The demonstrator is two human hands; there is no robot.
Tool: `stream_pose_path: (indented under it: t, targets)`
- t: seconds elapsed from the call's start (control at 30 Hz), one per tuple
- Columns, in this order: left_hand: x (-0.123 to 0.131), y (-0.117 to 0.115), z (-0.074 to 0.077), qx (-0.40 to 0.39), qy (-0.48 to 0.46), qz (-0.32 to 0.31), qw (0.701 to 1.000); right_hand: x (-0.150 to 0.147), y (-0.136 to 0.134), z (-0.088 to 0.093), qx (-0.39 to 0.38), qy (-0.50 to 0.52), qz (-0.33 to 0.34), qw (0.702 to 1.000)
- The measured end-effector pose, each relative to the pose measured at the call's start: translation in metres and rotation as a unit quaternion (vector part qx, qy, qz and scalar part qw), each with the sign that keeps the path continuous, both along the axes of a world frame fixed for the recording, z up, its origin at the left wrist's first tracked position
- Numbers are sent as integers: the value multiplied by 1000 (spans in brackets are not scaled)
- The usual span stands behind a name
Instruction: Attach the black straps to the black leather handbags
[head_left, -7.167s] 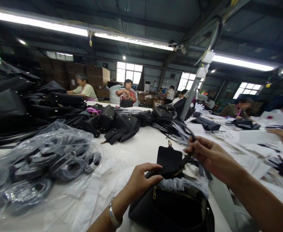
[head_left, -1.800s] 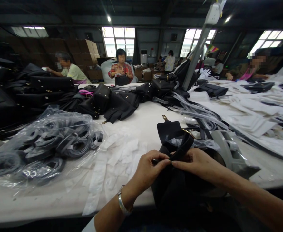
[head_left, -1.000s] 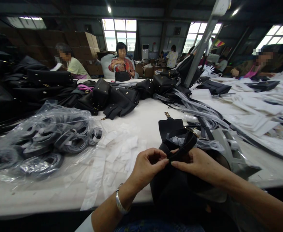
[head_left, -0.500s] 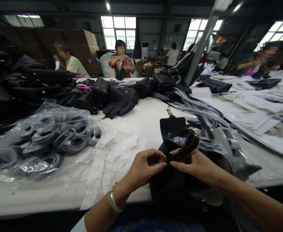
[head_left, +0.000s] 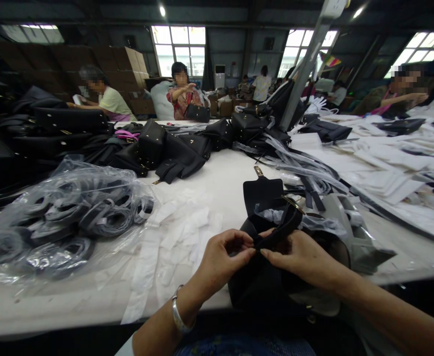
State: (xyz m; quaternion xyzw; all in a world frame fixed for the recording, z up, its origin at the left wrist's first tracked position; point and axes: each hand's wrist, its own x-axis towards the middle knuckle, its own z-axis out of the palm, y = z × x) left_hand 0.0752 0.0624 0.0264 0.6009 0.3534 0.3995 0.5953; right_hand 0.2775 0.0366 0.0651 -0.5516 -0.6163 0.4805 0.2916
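Note:
A black handbag (head_left: 261, 277) hangs over the near edge of the white table (head_left: 224, 183), its flap (head_left: 263, 190) lying open on the tabletop. A black strap (head_left: 282, 227) arches over the bag's mouth. My left hand (head_left: 220, 259) pinches the strap's near end between thumb and fingers. My right hand (head_left: 300, 257) pinches the same strap just beside it, fingertips almost touching the left. Crumpled clear plastic stuffing (head_left: 276, 215) shows inside the bag.
A clear plastic sack of rolled straps (head_left: 65, 212) lies at the left. White paper strips (head_left: 176, 232) cover the table beside my hands. Black bags (head_left: 168, 153) are heaped at the back, wrapped straps (head_left: 306, 173) and white sheets (head_left: 391, 163) at the right. Several other people work across the tables.
Over seven seconds the bag came to the table's near edge and my right hand brought the raised strap down to the left hand. In the last second both hands stay pinched on the strap.

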Motion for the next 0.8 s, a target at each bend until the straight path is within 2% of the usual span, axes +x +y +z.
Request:
stream_pose_path:
  t: [0.23, 0.57, 0.8]
  targets:
    - [3, -3, -5, 9, -1, 18, 1000, -10, -3, 3, 26, -34, -23, 999]
    - [8, -13, 0, 52, 48, 19, 997, -20, -15, 4, 118, -100, -53, 987]
    - [2, -3, 2, 0, 31, -18, 999, -21, -15, 5, 87, -78, -57, 992]
